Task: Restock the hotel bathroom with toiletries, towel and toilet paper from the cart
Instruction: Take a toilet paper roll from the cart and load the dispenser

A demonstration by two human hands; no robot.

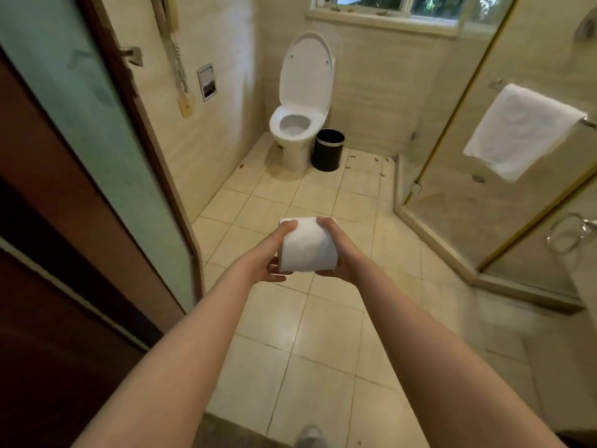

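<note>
The fingers (325, 223) of the right hand (339, 258) curl over one end of a toilet paper roll (307, 245). The left hand (271, 261) grips the other end, thumb on top and fingers below. The roll is a soft, white, slightly dimpled cylinder, held between both hands above the glossy cream floor tiles (323, 334), just inside the doorway.

At the near left stands a door (80, 130) with a frosted green pane in a dark wooden frame. Farther along the left wall sits a square metal holder (206, 81), set into the tiles. At the far end is a white ceramic toilet (295, 124), with its oval lid up and its bowl open. Just to its right stands a round black bin (327, 150) with a metal band; its contents cannot be seen. On the right, a fluffy white towel (520, 130) hangs over a rail on the glass shower screen (452, 189).
</note>
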